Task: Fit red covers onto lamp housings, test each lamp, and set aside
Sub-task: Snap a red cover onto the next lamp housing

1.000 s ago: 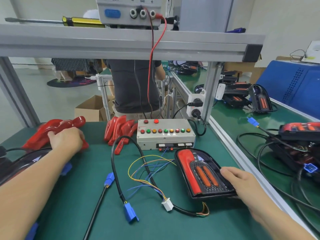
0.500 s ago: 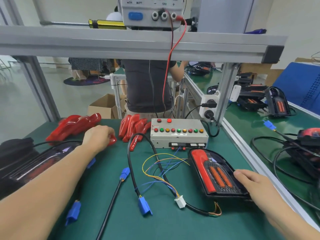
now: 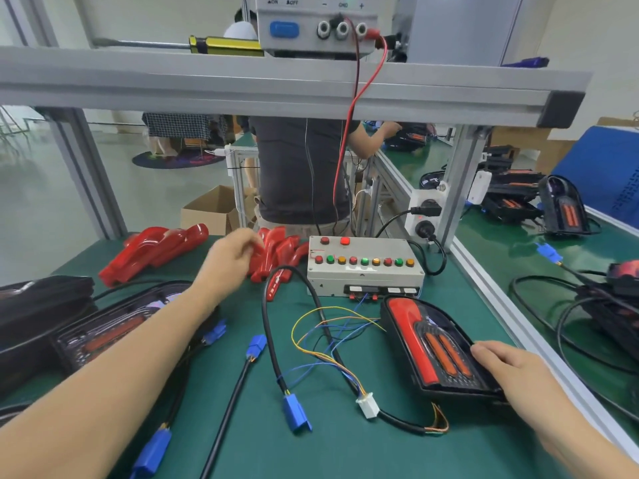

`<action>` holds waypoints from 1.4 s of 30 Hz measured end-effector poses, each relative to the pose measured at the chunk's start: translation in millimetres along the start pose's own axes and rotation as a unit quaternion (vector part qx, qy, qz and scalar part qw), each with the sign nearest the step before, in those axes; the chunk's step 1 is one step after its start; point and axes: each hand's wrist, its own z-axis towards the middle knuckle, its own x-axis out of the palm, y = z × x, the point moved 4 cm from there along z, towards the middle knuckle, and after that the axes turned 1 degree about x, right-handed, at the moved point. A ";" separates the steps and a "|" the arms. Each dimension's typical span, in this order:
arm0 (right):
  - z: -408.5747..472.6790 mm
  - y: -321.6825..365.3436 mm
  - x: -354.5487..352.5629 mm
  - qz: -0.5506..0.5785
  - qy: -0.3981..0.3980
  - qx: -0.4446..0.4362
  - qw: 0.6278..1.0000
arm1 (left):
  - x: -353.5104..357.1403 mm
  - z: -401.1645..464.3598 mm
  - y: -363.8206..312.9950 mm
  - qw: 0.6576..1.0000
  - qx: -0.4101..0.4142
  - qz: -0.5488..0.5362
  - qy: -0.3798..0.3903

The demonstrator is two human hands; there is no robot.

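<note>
Fingers (image 3: pixel 492 352) of your right hand (image 3: pixel 511 366) lie relaxed on the black lamp housing with its red cover (image 3: pixel 439 347) on the green worktop (image 3: pixel 345 451); your left hand (image 3: pixel 230 259) curls over glossy red plastic covers (image 3: pixel 276 252), grip unclear.

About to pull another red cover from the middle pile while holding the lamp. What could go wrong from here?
1. The left hand reaches into packed red covers; lifting one may drag its neighbours over.
2. A black cable loops over a cover beside that pile and could snag.
3. Loose coloured wires lie beside the lamp housing under the right hand; sliding it may tug them.
</note>
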 end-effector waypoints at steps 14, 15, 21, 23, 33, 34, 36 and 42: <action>-13.5 145.4 49.1 -0.275 -0.062 -0.267 0.922 | 5.4 -8.8 -12.9 0.981 -0.073 -0.178 0.014; -15.8 162.4 72.4 -0.267 -0.028 -0.292 0.918 | 4.5 -9.4 -12.7 0.981 -0.070 -0.181 0.014; -4.2 211.2 197.7 -0.255 0.128 -0.260 0.923 | -1.9 -15.6 -15.4 0.978 -0.049 -0.196 0.039; 1.2 214.3 215.7 -0.229 0.144 -0.225 0.936 | -5.5 -17.7 -17.7 0.978 -0.054 -0.198 0.039; 3.7 217.4 224.4 -0.229 0.114 -0.211 0.944 | -31.3 -54.1 17.8 0.846 -0.200 0.265 0.417; 3.3 216.7 224.1 -0.229 0.112 -0.211 0.944 | -29.3 -56.9 19.7 0.831 -0.196 0.304 0.423; 2.1 216.3 223.2 -0.232 0.105 -0.215 0.943 | -25.8 -55.5 17.3 0.829 -0.196 0.323 0.412; 3.4 218.8 218.0 -0.233 0.071 -0.205 0.948 | -40.1 -43.7 15.3 0.846 -0.225 0.349 0.333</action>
